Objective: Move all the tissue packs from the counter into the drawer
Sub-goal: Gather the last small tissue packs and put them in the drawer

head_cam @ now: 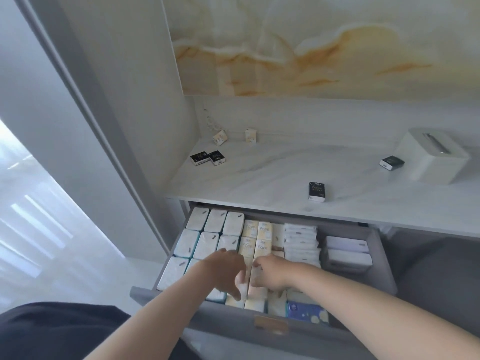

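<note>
Both hands down in open drawer [384,258]: left hand [223,271] and right hand [270,275] pinch a pale tissue pack [245,281] between them among packed rows. Six packs on counter [259,178]: black upright pack [317,191] nearest, others farther back.

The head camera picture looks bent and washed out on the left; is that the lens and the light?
Head view: the wide lens bows the cabinet edge and counter; daylight overexposes the floor at left; the left hand and right hand in the drawer are softly blurred; small print on the counter packs is unreadable.
</note>
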{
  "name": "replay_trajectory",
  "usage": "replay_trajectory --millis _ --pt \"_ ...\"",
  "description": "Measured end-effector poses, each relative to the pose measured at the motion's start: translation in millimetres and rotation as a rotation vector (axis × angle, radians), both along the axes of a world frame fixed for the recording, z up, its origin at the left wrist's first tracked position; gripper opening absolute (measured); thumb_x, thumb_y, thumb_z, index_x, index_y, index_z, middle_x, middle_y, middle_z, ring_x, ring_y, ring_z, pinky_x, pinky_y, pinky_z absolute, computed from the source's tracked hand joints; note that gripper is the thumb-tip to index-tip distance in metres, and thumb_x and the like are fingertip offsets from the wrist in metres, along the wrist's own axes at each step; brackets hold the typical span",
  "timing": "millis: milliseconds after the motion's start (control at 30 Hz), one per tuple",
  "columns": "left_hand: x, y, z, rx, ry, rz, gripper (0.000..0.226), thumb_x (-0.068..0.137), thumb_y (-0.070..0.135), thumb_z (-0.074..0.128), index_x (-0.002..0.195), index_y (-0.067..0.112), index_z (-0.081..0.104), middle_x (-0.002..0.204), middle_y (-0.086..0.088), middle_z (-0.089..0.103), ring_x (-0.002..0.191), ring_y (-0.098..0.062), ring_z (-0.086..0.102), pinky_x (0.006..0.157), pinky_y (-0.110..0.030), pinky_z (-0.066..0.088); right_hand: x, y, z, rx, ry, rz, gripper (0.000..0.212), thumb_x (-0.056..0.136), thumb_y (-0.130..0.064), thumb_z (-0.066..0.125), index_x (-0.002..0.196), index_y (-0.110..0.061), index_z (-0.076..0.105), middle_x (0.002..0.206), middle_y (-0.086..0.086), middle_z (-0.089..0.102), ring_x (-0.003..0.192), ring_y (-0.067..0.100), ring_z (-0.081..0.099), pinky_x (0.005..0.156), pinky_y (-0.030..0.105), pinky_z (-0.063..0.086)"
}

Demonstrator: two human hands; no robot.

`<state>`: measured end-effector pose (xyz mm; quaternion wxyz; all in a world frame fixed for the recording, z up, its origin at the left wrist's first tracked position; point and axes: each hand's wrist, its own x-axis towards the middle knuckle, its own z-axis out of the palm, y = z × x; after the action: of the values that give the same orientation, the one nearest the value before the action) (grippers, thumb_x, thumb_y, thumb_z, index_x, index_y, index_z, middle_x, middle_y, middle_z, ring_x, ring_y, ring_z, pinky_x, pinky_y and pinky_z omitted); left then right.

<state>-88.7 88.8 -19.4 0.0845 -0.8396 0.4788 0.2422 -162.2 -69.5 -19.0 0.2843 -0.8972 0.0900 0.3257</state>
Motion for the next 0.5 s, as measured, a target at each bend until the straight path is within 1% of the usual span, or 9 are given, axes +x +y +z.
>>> replay_trajectory --millis 67,100,167,233,300,367,433,500 --pt "-1.1 4.2 1.0 -0.030 0.042 0.043 0.032 0.082 0.042 0.074 0.110 0.028 0.069 0.140 0.008 0.051 0.133 -0.017 0.041 0.114 -0.039 0.028 -2.2 -2.1 1.1 0.023 -0.022 -0.022 0.063 0.096 -0.023 0.060 0.152 -0.021 0.032 0.141 0.007 0.043 0.103 0.027 0.063 0.073 0.036 0.062" --pt "-0.5 5.9 2.4 -0.040 0.060 0.069 0.028 0.084 0.037 0.073 0.110 0.027 0.070 0.140 0.009 0.051 0.133 -0.017 0.042 0.114 -0.039 0.028 -2.7 -3.7 1.0 0.011 -0.038 -0.030 0.060 0.095 -0.017 0.057 0.151 -0.022 0.034 0.139 0.007 0.044 0.105 0.026 0.061 0.073 0.035 0.062" --pt "-0.5 8.3 7.0 -0.029 0.096 0.115 0.026 0.086 0.031 0.072 0.112 0.028 0.070 0.137 0.008 0.053 0.130 -0.018 0.046 0.112 -0.038 0.033 -4.9 -5.4 -0.3 -0.014 -0.034 0.011 0.056 0.093 -0.006 0.053 0.146 -0.021 0.043 0.139 0.006 0.048 0.108 0.024 0.060 0.074 0.033 0.062" --pt "-0.7 9.3 10.6 -0.007 0.119 0.137 0.028 0.086 0.031 0.073 0.114 0.029 0.069 0.136 0.006 0.054 0.128 -0.019 0.047 0.110 -0.039 0.036 -7.2 -2.9 -1.9 -0.038 0.009 0.118 0.055 0.091 0.001 0.051 0.142 -0.020 0.051 0.137 0.004 0.053 0.108 0.022 0.061 0.078 0.031 0.061" --pt "-1.0 9.1 11.2 0.000 0.149 0.150 0.031 0.085 0.031 0.073 0.115 0.030 0.067 0.137 0.006 0.054 0.127 -0.019 0.048 0.108 -0.039 0.037 -8.8 1.3 -4.3 -0.061 0.027 0.207 0.058 0.089 0.002 0.049 0.141 -0.022 0.053 0.136 0.003 0.054 0.109 0.021 0.061 0.085 0.033 0.059" --pt "-0.9 6.8 11.8 -0.002 0.188 0.154 0.031 0.085 0.030 0.073 0.115 0.031 0.066 0.135 0.006 0.055 0.125 -0.018 0.050 0.106 -0.038 0.039 -6.6 3.8 -4.0 -0.076 -0.001 0.234 0.060 0.088 0.002 0.045 0.143 -0.024 0.052 0.135 0.001 0.054 0.109 0.020 0.057 0.088 0.033 0.055" --pt "2.6 2.7 15.1 -0.012 0.247 0.176 0.030 0.086 0.030 0.073 0.115 0.028 0.066 0.132 0.007 0.058 0.123 -0.016 0.053 0.105 -0.036 0.041 -0.4 1.6 -3.7 -0.067 -0.032 0.194 0.061 0.089 0.001 0.044 0.143 -0.026 0.050 0.133 0.000 0.055 0.107 0.019 0.058 0.086 0.032 0.056" --pt "10.8 -1.6 21.6 -0.039 0.319 0.227 0.032 0.087 0.030 0.072 0.118 0.025 0.066 0.129 0.008 0.061 0.120 -0.014 0.056 0.106 -0.035 0.041 8.8 -4.7 0.8 -0.062 -0.081 0.126 0.056 0.092 -0.003 0.043 0.141 -0.027 0.051 0.134 0.000 0.055 0.110 0.018 0.058 0.085 0.029 0.054"
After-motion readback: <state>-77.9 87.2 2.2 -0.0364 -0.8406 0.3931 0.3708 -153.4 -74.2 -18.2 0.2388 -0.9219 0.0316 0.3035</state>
